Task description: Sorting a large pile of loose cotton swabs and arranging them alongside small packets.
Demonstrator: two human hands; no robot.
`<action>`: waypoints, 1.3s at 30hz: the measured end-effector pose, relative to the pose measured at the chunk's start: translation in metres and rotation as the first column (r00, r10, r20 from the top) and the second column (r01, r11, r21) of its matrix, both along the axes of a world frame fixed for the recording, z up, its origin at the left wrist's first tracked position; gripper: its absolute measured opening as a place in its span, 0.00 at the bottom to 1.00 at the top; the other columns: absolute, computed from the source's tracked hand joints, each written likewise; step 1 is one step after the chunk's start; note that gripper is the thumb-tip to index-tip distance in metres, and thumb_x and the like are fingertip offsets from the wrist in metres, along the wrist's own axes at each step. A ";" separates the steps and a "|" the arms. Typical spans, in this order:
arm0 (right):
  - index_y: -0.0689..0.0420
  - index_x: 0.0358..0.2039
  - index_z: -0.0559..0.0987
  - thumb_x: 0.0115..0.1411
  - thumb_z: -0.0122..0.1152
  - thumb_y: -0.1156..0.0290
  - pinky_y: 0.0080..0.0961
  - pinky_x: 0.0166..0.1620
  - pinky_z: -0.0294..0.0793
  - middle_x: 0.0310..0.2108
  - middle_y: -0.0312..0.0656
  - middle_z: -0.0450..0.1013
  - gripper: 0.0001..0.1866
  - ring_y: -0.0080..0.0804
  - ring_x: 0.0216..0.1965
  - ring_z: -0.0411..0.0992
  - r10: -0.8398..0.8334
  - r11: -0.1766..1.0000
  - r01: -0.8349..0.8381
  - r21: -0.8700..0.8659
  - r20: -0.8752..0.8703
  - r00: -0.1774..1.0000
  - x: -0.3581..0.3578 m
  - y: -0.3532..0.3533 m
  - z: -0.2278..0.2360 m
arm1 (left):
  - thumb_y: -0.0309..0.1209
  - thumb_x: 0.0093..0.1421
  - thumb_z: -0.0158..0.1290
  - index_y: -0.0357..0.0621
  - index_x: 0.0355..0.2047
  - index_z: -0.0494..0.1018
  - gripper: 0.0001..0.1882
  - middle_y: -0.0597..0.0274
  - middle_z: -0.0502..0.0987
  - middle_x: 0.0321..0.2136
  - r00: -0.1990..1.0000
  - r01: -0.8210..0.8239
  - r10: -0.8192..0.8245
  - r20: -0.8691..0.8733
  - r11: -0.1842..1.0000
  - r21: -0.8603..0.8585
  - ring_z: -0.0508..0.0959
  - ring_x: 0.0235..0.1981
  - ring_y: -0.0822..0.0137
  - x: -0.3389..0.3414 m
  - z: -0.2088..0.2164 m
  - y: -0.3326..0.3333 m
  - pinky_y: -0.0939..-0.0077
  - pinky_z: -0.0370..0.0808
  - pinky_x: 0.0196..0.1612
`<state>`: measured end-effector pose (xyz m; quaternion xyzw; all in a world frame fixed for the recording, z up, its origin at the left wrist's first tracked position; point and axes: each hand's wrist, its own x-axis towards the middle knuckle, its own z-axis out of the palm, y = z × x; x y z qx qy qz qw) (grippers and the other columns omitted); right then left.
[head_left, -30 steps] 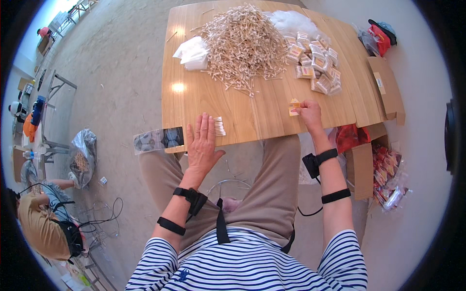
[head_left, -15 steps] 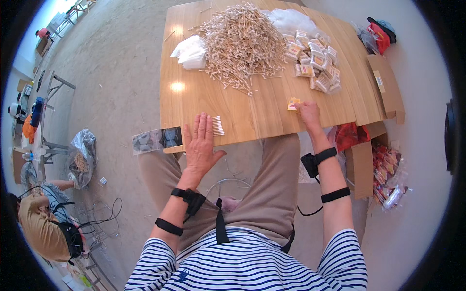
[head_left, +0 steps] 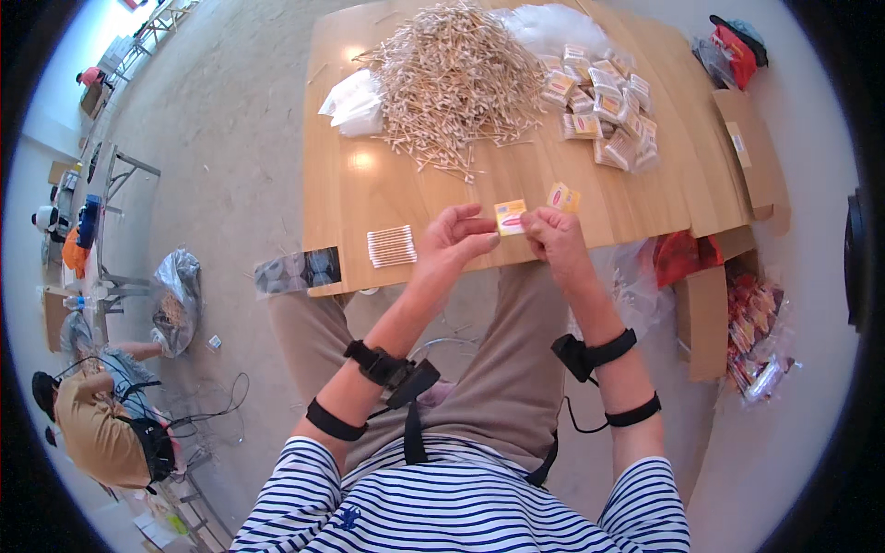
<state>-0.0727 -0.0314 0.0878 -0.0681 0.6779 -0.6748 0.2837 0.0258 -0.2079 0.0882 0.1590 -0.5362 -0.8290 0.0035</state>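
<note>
My right hand (head_left: 555, 238) pinches a small yellow-and-white card (head_left: 510, 217) over the front of the wooden table. My left hand (head_left: 458, 238) is beside the card's left edge, thumb and fingers apart; whether the fingertips touch it is hard to tell. Just beyond my right hand lies another yellow card (head_left: 563, 196), partly covered by the fingers. A neat flat row of cotton swabs (head_left: 392, 246) rests on the table to the left of my left hand. Farther back rises a large loose heap of cotton swabs (head_left: 456, 83).
Filled clear packs of swabs (head_left: 608, 106) are piled right of the heap, near clear plastic bags (head_left: 558, 28). White bags (head_left: 354, 103) lie on its left. A dark printed sheet (head_left: 300, 270) overhangs the front-left edge. Cardboard boxes (head_left: 702, 323) stand at right; another person (head_left: 101, 424) sits at left.
My left hand has lifted off the swab row and moved right to the card. My right hand has come left with a card, leaving another one behind it.
</note>
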 end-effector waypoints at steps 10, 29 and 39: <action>0.55 0.31 0.77 0.67 0.57 0.67 0.13 0.21 0.56 0.21 0.28 0.67 0.08 0.13 0.19 0.61 0.024 0.916 0.136 -0.377 0.391 0.920 0.006 0.032 -0.016 | 0.22 0.62 0.58 0.32 0.55 0.68 0.21 0.54 0.82 0.41 0.998 0.047 -0.038 -0.056 0.986 0.160 0.83 0.37 0.66 -0.036 -0.005 0.041 0.72 0.81 0.45; 0.55 0.31 0.75 0.67 0.57 0.66 0.15 0.22 0.56 0.21 0.29 0.66 0.09 0.15 0.19 0.60 0.077 0.886 0.118 -0.448 0.394 0.916 0.003 0.055 -0.020 | 0.27 0.67 0.55 0.37 0.55 0.70 0.17 0.57 0.81 0.45 0.991 0.129 -0.112 -0.075 0.946 0.297 0.82 0.44 0.68 -0.049 -0.015 0.058 0.71 0.81 0.49; 0.56 0.32 0.77 0.66 0.62 0.67 0.13 0.25 0.60 0.23 0.26 0.68 0.08 0.11 0.23 0.62 -0.136 0.960 0.175 -0.220 0.180 0.974 0.004 0.054 -0.015 | 0.21 0.62 0.56 0.34 0.51 0.72 0.16 0.57 0.82 0.40 0.995 0.103 -0.102 -0.017 0.994 0.034 0.82 0.40 0.69 -0.053 -0.006 0.060 0.74 0.80 0.45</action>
